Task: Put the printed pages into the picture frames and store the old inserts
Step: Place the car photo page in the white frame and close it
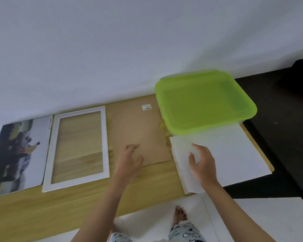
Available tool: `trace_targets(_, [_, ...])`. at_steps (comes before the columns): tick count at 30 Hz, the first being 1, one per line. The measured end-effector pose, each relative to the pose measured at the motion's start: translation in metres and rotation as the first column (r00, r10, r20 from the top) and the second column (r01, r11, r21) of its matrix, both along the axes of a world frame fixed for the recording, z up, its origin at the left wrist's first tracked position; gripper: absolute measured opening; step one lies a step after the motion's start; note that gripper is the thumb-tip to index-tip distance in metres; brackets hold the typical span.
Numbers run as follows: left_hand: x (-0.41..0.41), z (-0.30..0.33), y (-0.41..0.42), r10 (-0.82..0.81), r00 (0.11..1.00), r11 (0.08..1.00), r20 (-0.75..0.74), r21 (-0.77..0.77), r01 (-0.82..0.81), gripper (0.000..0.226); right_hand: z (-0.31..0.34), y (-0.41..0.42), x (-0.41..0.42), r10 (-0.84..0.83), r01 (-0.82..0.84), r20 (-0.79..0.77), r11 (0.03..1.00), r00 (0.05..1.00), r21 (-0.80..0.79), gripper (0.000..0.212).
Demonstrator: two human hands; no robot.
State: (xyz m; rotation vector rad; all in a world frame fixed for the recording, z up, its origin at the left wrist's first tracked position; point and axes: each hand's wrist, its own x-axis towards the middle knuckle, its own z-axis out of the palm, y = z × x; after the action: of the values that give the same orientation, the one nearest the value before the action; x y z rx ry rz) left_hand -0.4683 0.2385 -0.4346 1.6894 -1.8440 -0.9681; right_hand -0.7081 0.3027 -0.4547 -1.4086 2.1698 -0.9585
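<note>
Your left hand (pixel 129 160) hovers with loosely curled fingers over the near edge of the brown cardboard backing board (pixel 138 131), holding nothing; whether the fingertips touch the board cannot be told. The board lies flat at the middle of the pale wood-grain surface (pixel 42 212) and carries a small white barcode sticker (pixel 146 107) near its far edge, the print too small to read. Your right hand (pixel 202 165) rests spread and flat on a stack of white sheets (pixel 184 165), fingers straight, pressing rather than gripping; the stack sits on a larger white sheet (pixel 234 154) that overhangs the surface's right end. Just left of the backing board lies the white rectangular picture frame (pixel 75 147), the wood grain showing through its opening. Beside it, at the far left, a glossy printed page (pixel 19 154) shows a blurred dark-and-yellow photograph, with a line of small lettering along its right margin, unreadable. Behind the sheets stands a translucent storage box with a rounded lime-green plastic lid (pixel 205 102), closed, its corner touching the backing board's right edge.
</note>
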Motion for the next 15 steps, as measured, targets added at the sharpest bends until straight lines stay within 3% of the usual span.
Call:
trace_targets(8, [0.220,0.010,0.001,0.221,0.974,0.973,0.043,-0.082,-0.217,0.032,0.008,-0.044,0.218,0.212,-0.209,0.089,0.977,0.973,-0.044,0.033])
trace_targets(15, [0.379,0.002,0.005,0.522,0.845,0.852,0.111,-0.096,-0.514,0.029,0.021,-0.083,0.383,0.409,-0.403,0.168,0.913,0.897,-0.069,0.034])
